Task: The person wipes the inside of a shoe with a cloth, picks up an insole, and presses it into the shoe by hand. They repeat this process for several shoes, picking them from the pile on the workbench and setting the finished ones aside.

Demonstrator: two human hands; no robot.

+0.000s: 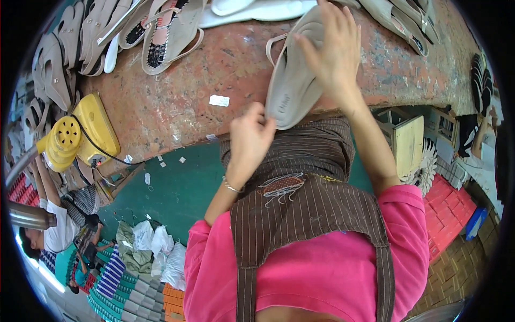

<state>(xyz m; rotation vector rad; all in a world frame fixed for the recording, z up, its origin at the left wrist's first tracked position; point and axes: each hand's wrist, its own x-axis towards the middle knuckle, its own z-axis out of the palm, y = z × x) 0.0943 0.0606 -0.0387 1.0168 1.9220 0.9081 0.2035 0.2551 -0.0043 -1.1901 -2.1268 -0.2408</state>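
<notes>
A sandal (292, 94) with a light grey insole lies at the bench's near edge, its heel toward me. A thin strap loops out on its left side. At the heel, my left hand (250, 137) is closed, fingers and thumb pinching the rim. My right hand (338, 59) rests over the front half with fingers stretched out and thumb apart, its palm against the insole's right side. That hand hides part of the toe end.
On the worn red-brown bench (177, 107) are sandals (171, 40) at the far left and more shoes (402, 24) at the far right. A white label (219, 100) lies left of my hands. A yellow device (96, 131) with a cord stands at the left edge.
</notes>
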